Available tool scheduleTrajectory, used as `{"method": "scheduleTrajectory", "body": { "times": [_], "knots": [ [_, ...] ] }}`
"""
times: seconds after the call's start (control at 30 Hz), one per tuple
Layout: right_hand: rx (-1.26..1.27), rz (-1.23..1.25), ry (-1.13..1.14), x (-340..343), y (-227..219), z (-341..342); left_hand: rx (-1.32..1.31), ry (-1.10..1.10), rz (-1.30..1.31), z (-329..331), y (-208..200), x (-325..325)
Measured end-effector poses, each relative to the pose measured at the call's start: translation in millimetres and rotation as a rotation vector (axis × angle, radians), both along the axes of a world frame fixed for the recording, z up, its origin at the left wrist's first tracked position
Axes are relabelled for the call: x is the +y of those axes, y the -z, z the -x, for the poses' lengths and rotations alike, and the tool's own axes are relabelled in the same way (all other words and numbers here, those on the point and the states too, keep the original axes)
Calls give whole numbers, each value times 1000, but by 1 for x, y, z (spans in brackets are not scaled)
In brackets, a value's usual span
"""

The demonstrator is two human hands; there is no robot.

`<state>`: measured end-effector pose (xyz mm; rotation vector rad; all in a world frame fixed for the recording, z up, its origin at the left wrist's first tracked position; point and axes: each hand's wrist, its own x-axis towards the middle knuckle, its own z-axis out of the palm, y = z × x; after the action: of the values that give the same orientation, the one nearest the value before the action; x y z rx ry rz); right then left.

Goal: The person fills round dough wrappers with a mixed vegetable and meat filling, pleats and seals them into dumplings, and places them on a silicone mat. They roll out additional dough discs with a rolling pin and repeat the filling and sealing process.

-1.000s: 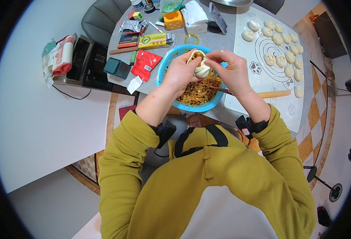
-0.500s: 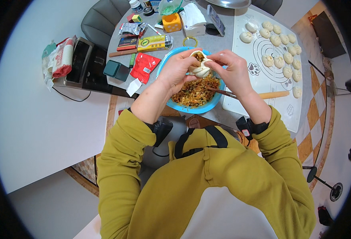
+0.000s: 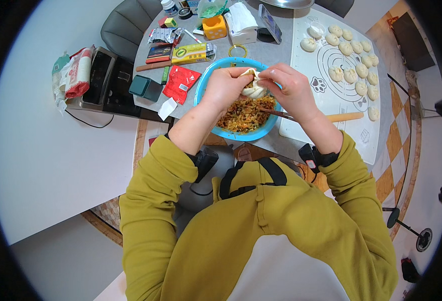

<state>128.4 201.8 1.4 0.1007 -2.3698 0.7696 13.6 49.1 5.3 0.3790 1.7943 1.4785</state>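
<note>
Above a light-blue bowl (image 3: 204, 116) of chopped filling (image 3: 243, 118), both hands hold one stuffed bun (image 3: 253, 90) of white dough. My left hand (image 3: 224, 89) cups it from the left, thumb at the top by the small opening. The fingers of my right hand (image 3: 290, 90) pinch the pleated edge of the dough on the right. A little filling shows in the opening. A brown stick-like utensil (image 3: 278, 114) rests in the bowl, its far end in the filling, passing under my right wrist.
On the right lies a white mat (image 3: 301, 125) with several shaped buns (image 3: 350, 75), a small white bowl (image 3: 316, 30) and a wooden rolling pin (image 3: 345, 117). Left of the bowl are a red packet (image 3: 181, 83), a dark green box (image 3: 146, 88) and a yellow box (image 3: 190, 53).
The bun's opening has become smaller, and less filling shows. My right fingers have shifted slightly along the dough's edge; both hands stay over the bowl.
</note>
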Motion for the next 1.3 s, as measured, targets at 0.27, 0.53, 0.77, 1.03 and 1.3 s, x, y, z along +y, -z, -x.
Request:
{"method": "scheduleTrajectory", "body": {
  "times": [0.27,0.53,0.77,1.03,1.3],
  "knots": [
    [26,-9,-85,4,-14,-1,-58,71,-103,9,-11,-8],
    [52,146,22,-11,-11,-5,-458,-223,-400,-13,6,-3],
    [47,116,-32,-17,-8,-7,-65,-227,-209,-27,4,-3],
    [-3,-154,-249,0,-29,-9,400,215,-11,-7,-10,-20],
    [-84,266,-45,-11,-18,-4,-84,150,-105,5,-30,-24]
  ]
}}
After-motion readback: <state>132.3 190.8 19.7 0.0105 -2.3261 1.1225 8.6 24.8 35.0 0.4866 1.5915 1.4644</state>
